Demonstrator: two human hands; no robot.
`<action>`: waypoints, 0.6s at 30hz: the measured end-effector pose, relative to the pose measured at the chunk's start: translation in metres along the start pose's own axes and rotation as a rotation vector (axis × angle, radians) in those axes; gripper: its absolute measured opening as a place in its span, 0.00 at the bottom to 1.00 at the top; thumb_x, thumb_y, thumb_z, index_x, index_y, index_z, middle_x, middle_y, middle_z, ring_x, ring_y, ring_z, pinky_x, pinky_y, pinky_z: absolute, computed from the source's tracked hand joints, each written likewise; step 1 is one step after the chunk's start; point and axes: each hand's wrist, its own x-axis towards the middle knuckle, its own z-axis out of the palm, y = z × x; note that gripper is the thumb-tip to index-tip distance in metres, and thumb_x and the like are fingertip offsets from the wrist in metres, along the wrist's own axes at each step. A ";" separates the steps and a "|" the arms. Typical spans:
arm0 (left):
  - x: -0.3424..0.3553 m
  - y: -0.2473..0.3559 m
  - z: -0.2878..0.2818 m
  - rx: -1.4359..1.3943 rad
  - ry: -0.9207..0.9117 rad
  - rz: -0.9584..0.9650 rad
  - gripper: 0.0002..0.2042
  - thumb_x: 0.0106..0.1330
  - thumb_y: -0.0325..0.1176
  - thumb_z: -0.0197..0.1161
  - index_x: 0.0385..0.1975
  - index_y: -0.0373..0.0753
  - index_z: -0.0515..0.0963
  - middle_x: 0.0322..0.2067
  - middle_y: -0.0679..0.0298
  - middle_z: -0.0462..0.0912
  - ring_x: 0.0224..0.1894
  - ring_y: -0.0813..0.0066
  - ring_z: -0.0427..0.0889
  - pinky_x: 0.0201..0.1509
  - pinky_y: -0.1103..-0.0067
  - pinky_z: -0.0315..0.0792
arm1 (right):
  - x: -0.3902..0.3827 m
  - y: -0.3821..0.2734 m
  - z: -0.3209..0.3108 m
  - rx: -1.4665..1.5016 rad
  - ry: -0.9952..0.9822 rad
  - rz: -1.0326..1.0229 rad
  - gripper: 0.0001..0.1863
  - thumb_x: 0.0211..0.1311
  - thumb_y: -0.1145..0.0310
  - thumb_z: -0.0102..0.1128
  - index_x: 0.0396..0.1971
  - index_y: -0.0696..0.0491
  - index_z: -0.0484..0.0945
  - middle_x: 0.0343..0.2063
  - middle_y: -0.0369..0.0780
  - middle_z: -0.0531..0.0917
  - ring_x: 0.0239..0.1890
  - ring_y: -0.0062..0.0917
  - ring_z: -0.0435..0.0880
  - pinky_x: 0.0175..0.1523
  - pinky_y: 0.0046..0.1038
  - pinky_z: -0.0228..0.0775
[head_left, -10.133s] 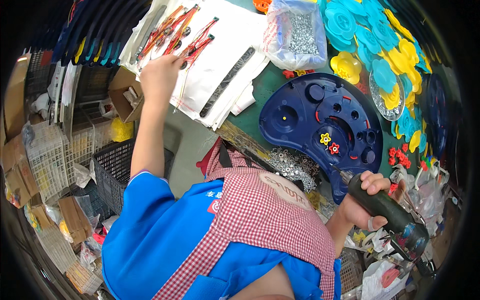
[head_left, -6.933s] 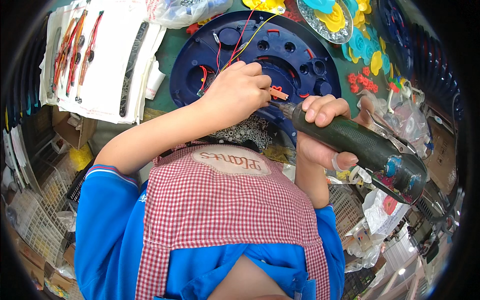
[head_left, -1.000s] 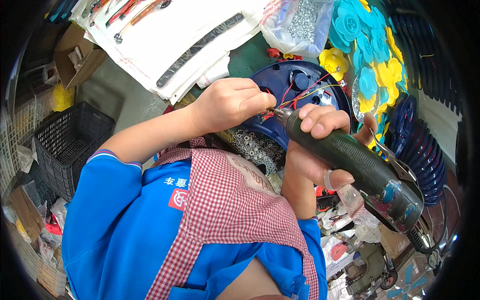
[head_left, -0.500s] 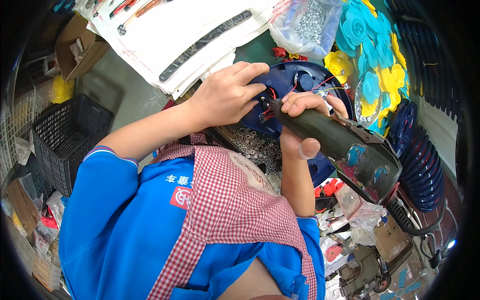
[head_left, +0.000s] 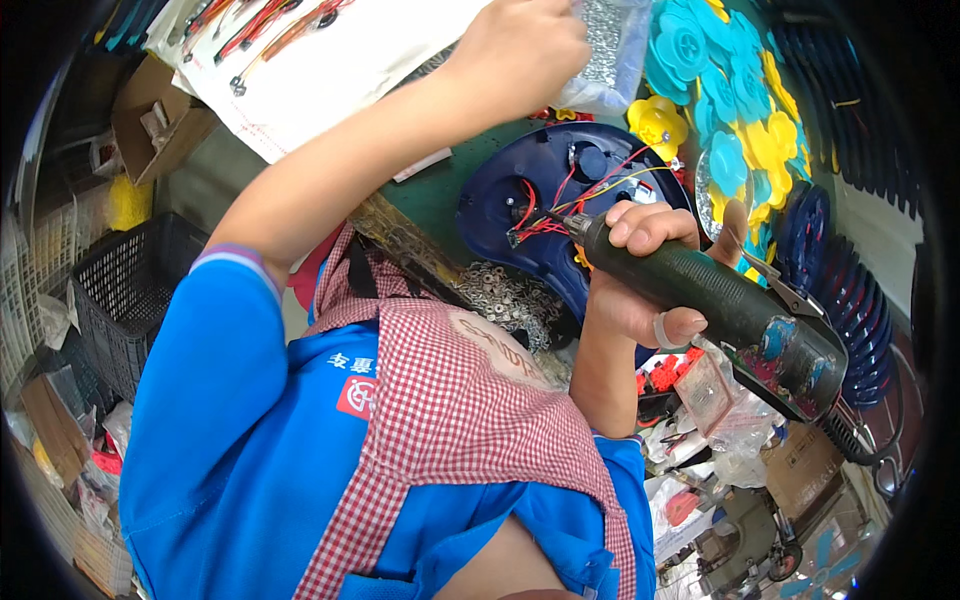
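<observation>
My right hand (head_left: pixel 650 270) is wrapped round a dark electric screwdriver (head_left: pixel 720 310) with a side lever and worn stickers. Its tip points left, over a dark blue molded plastic part (head_left: pixel 490 175). Red and yellow wires (head_left: pixel 580 205) run across that part, close to the tip. At the top, my left hand (head_left: pixel 530 50) is beside a clear plastic bag (head_left: pixel 630 85) of small metal screws (head_left: pixel 605 65). The left fingers are curled, and whatever they may hold is hidden.
Turquoise and yellow flower-shaped parts (head_left: pixel 725 75) are piled at the right, with stacked dark blue parts (head_left: pixel 855 325) beyond. Small metal pieces (head_left: pixel 505 295) lie near my apron. Wire bundles (head_left: pixel 265 25) rest on white sheeting (head_left: pixel 365 45). A black crate (head_left: pixel 130 300) stands at left.
My left hand has left the blue part and moved up to the bag of screws. The screwdriver, still in my right hand, has shifted slightly right and down.
</observation>
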 end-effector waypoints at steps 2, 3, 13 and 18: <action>0.021 -0.006 0.029 0.193 -0.115 -0.104 0.07 0.49 0.29 0.60 0.22 0.33 0.82 0.26 0.52 0.82 0.42 0.57 0.78 0.43 0.66 0.75 | -0.002 -0.007 -0.003 -0.012 -0.012 -0.013 0.52 0.58 0.32 0.56 0.70 0.52 0.49 0.28 0.42 0.76 0.30 0.29 0.77 0.39 0.35 0.71; 0.024 -0.013 0.039 0.206 -0.160 -0.083 0.07 0.49 0.29 0.60 0.22 0.33 0.82 0.25 0.52 0.82 0.41 0.57 0.79 0.42 0.66 0.75 | -0.003 -0.011 -0.004 -0.008 -0.001 -0.015 0.52 0.58 0.32 0.57 0.70 0.52 0.49 0.28 0.42 0.76 0.30 0.29 0.77 0.39 0.35 0.71; 0.031 -0.014 0.033 -0.079 -0.297 -0.173 0.08 0.57 0.34 0.63 0.32 0.38 0.83 0.29 0.55 0.84 0.35 0.57 0.83 0.41 0.65 0.75 | -0.021 -0.036 -0.022 -0.076 0.117 -0.068 0.50 0.57 0.33 0.58 0.69 0.52 0.54 0.28 0.41 0.77 0.29 0.29 0.76 0.39 0.35 0.71; -0.032 0.050 -0.018 -0.822 -0.316 -0.271 0.04 0.52 0.30 0.71 0.24 0.37 0.85 0.21 0.63 0.85 0.24 0.74 0.83 0.35 0.78 0.75 | -0.027 -0.044 -0.019 -0.054 0.165 -0.064 0.50 0.56 0.33 0.59 0.69 0.52 0.54 0.28 0.41 0.77 0.29 0.28 0.76 0.39 0.35 0.71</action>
